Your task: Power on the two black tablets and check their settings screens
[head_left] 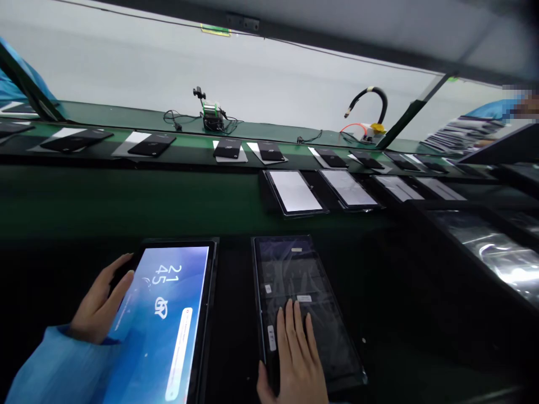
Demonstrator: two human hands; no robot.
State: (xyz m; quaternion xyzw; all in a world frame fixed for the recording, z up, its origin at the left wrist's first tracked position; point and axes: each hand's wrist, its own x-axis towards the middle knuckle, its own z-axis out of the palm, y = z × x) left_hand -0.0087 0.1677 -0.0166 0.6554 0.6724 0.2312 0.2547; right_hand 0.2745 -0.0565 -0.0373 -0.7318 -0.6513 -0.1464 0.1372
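Note:
At the left lies a lit tablet (168, 336) with a blue screen showing 21 45, sideways to me. My left hand (101, 303) grips its left edge, the thumb over the screen and the fingers along the side. Beside it, to the right, a dark tablet (320, 331) in clear plastic film carries several small white labels. My right hand (297, 356) rests flat on the dark tablet's lower part, fingers stretched out and thumb spread over the left edge.
Beyond the dark work surface, two tablets with white screens (295, 192) lie side by side. A green ledge (191, 157) holds several small black devices on white sheets. Film-covered black trays (497, 252) stand right. People in blue sleeves (25, 73) are at both far sides.

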